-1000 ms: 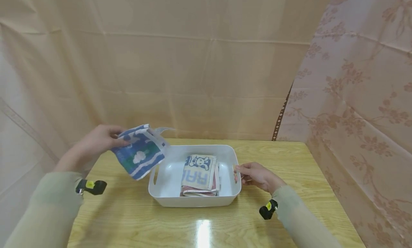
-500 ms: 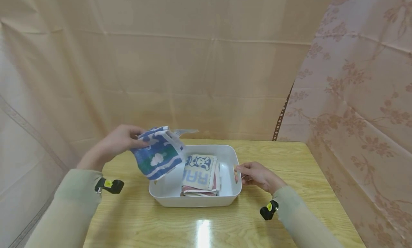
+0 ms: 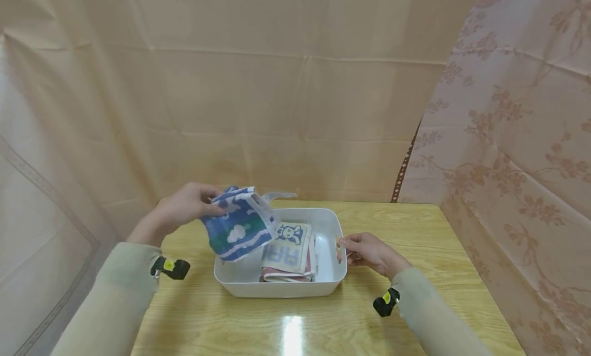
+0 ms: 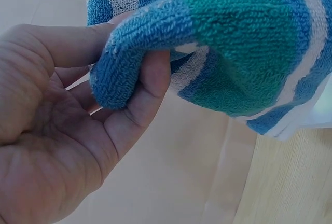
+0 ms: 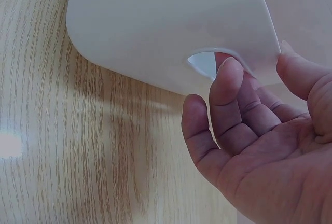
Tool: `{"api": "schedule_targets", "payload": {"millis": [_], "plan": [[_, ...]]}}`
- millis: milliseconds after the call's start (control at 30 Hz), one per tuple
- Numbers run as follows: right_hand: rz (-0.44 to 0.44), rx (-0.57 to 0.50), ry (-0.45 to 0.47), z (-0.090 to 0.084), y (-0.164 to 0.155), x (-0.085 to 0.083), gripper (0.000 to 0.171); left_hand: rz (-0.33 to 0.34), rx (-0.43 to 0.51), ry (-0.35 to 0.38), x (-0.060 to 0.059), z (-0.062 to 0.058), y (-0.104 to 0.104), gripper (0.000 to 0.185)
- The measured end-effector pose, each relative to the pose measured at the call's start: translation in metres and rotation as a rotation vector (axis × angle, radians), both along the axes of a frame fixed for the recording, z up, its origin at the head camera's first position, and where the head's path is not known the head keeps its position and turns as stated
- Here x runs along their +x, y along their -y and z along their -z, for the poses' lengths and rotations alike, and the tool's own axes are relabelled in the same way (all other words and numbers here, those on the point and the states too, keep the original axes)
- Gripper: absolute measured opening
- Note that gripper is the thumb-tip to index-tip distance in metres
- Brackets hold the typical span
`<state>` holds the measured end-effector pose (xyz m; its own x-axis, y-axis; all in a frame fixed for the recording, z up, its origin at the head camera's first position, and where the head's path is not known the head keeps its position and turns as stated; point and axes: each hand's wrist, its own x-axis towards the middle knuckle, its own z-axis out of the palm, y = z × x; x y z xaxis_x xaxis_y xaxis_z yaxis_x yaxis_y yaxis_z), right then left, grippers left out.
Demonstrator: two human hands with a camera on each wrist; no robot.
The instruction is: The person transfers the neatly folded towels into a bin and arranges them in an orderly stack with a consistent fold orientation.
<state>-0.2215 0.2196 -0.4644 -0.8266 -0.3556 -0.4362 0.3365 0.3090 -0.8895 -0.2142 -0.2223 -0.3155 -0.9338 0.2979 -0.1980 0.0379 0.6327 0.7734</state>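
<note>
My left hand (image 3: 186,208) pinches a folded blue, green and white towel (image 3: 242,225) by its near-left edge, and the cloth hangs over the left end of a white plastic basket (image 3: 281,290). Up close in the left wrist view, the terry towel (image 4: 238,37) bunches between thumb and fingers. At the basket's right end my right hand (image 3: 371,253) holds the handle hole, fingers through it and thumb at the rim, as the right wrist view shows. Inside lies a folded cream towel (image 3: 291,251) with a blue animal print and letters, on top of a pinkish one (image 3: 272,275).
The basket stands on a wood-grain table (image 3: 392,222). A beige curtain (image 3: 295,89) hangs behind the table, and a floral cloth (image 3: 521,181) drapes along the right side. Both wrists carry small black devices.
My left hand has carried the blue towel rightward, from beside the basket to over its left part, now overlapping the cream towel in view. My right hand stays at the handle.
</note>
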Motion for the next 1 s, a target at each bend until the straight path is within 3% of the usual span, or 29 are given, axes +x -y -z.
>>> {"api": "schedule_targets", "payload": {"millis": [300,733,1000], "plan": [[-0.001,-0.008,-0.006,0.0,0.0,0.001,0.041,0.024,0.001,-0.011,-0.003,0.007,-0.006,0.032],[-0.004,-0.012,-0.01,-0.001,0.0,0.001,0.039,0.043,0.037,0.015,-0.006,0.01,-0.022,0.037],[-0.008,0.049,-0.044,-0.007,0.003,0.005,0.042,0.069,0.023,0.011,-0.008,0.009,-0.028,0.033]]}}
